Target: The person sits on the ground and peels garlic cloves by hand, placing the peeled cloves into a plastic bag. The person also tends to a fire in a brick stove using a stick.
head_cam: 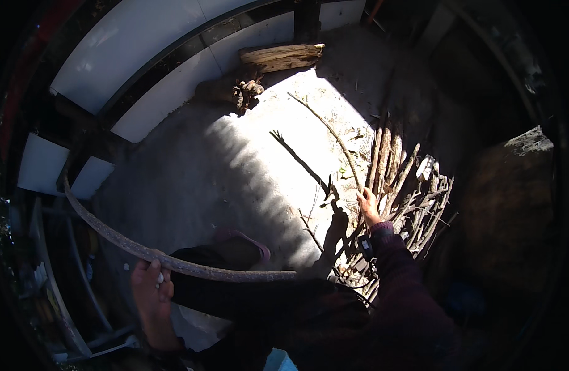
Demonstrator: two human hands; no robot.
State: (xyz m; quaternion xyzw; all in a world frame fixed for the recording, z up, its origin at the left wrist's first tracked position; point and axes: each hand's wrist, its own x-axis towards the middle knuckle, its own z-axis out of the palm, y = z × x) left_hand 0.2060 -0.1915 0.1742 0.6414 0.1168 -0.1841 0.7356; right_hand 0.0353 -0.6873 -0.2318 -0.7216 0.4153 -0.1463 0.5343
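Observation:
My left hand (152, 285) is closed on a long, thick, bark-covered branch (173, 263), which curves from the far left across to the middle of the view. A small white object (160, 278) shows by its fingers; what it is, I cannot tell. Out in the sunlight, my right hand (369, 207) grips the near end of a thin, bent stick (335, 132), whose tip points away over the ground. Right beside that hand lies a heap of cut sticks and twigs (426, 211), with thicker pieces at its far side.
A split log (282, 58) lies before white wall panels (159, 41), near a gnarled piece of wood (247, 92). At the left stands a metal frame resembling a ladder (57, 297). A purple-pink shoe (259, 248) is on the concrete floor (173, 176). Deep shadow covers the right side.

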